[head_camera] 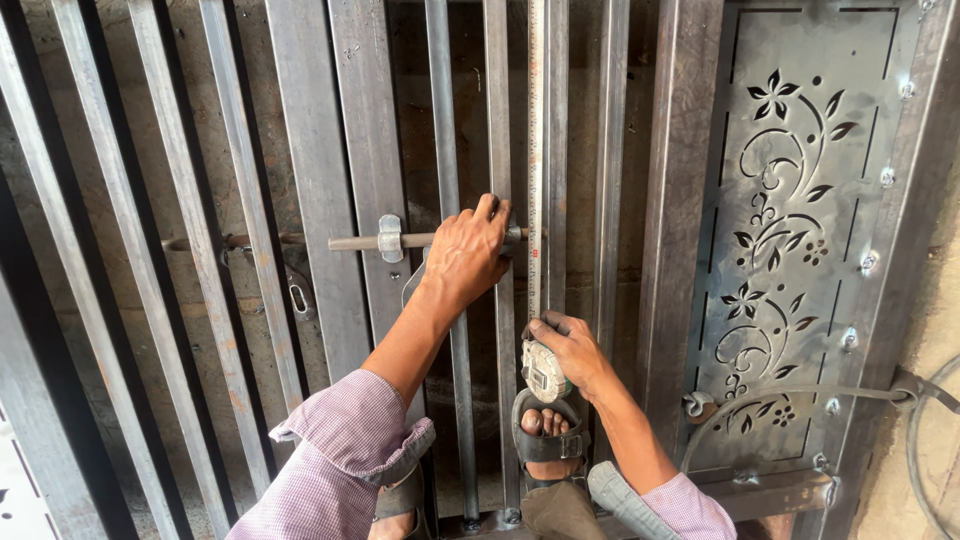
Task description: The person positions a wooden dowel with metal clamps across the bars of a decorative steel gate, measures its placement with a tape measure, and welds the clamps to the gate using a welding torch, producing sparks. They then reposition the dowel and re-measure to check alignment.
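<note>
While left hand point(468, 250) grips bolt point(400, 241), right hand point(572, 350) below holds tape measure point(543, 370).

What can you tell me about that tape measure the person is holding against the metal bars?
The tape measure's small, rounded, pale case sits in the right hand, just above a sandalled foot. Its narrow, light-coloured blade with fine markings runs straight from the case past the picture's top edge, lying along a grey steel bar of the gate. The left hand rests beside the blade, on a horizontal sliding bolt rod.
</note>
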`<state>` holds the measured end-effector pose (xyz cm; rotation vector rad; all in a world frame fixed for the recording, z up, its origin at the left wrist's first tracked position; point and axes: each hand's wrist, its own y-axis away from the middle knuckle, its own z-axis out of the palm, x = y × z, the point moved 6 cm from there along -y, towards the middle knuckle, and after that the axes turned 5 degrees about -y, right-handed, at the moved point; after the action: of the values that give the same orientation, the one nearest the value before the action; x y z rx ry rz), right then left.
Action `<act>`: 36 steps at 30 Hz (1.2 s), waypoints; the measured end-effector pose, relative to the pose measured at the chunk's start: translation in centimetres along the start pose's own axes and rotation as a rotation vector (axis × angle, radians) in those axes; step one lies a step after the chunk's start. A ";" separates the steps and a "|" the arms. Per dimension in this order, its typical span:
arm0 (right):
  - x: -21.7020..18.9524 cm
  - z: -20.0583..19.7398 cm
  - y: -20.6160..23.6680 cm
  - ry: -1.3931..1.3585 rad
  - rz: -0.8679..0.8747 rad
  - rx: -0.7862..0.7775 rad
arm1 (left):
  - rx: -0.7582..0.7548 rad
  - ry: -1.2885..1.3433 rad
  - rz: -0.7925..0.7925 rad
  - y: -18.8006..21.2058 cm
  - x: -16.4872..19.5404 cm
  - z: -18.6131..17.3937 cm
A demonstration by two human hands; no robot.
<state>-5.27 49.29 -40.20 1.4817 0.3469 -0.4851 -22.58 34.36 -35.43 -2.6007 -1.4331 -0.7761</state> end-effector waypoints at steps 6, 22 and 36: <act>0.1 -0.1 0.0 0.006 0.000 -0.004 | 0.009 0.010 0.002 0.0 -0.1 0.2; 0.6 -0.3 -0.6 -0.031 -0.001 -0.017 | 0.039 0.012 -0.001 0.2 -0.3 0.0; 0.3 -0.1 -0.6 -0.022 0.022 -0.052 | 0.003 -0.005 -0.015 0.2 -0.6 0.4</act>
<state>-5.27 49.34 -40.89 1.4272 0.3232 -0.4711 -22.53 33.89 -36.04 -2.5943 -1.4549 -0.7688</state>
